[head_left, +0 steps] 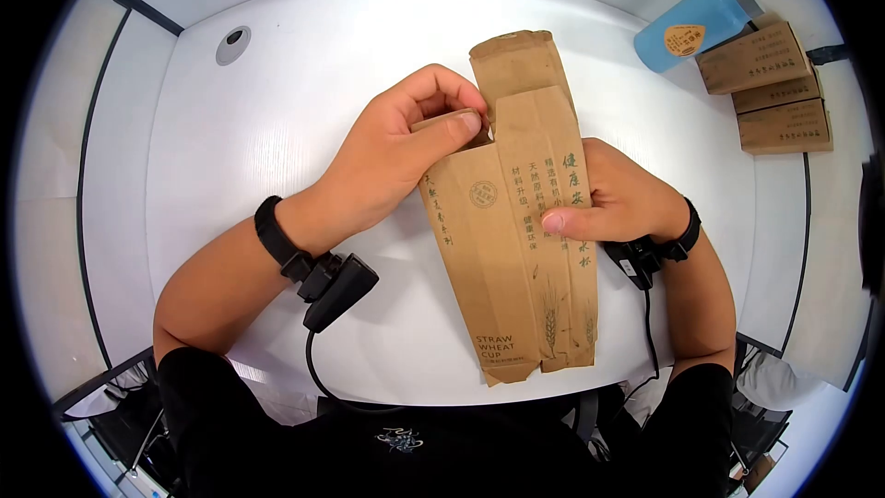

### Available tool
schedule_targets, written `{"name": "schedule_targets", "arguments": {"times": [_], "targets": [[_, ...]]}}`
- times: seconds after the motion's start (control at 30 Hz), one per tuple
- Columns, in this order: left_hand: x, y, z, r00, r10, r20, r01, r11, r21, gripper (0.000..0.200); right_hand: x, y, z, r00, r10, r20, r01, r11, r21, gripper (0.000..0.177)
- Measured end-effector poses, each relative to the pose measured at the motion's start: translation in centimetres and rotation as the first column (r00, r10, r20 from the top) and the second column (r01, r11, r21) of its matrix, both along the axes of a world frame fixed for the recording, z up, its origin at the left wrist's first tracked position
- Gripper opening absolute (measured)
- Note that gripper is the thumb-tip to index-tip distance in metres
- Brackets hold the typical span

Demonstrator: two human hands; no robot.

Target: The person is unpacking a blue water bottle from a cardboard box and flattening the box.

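A brown cardboard box point(498, 258) printed "STRAW WHEAT CUP" lies before me, looking mostly flattened, a long flap point(521, 65) sticking up at its far end. My left hand point(396, 148) pinches the box's upper left edge between thumb and bent fingers; the fingertips are partly hidden behind the card. On the right side, my right hand point(631, 194) grips the box, its thumb lying across the printed front and its other fingers out of sight underneath. The near end shows uneven, loose flap edges.
A blue bottle point(696, 26) lies tilted at the back right, beside several stacked brown boxes point(784, 129). A round cable hole point(233, 45) is set in the white desk point(304, 65). Black wrist-strapped devices with cables point(341, 290) hang at both wrists. Low partitions surround the desk.
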State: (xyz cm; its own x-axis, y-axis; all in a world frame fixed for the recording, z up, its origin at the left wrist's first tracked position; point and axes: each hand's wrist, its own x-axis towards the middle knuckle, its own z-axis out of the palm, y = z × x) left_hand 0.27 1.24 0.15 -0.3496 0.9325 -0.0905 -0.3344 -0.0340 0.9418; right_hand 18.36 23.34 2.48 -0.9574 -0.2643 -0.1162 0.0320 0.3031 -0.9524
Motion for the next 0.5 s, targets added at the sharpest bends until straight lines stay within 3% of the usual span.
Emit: {"name": "schedule_targets", "arguments": {"times": [0.5], "targets": [[-0.06, -0.09, 0.21, 1.0, -0.01, 0.011, 0.011, 1.0, -0.019, 0.01, 0.02, -0.03, 0.0, 1.0, -0.011, 0.019, 0.011, 1.0, -0.017, 0.049]]}}
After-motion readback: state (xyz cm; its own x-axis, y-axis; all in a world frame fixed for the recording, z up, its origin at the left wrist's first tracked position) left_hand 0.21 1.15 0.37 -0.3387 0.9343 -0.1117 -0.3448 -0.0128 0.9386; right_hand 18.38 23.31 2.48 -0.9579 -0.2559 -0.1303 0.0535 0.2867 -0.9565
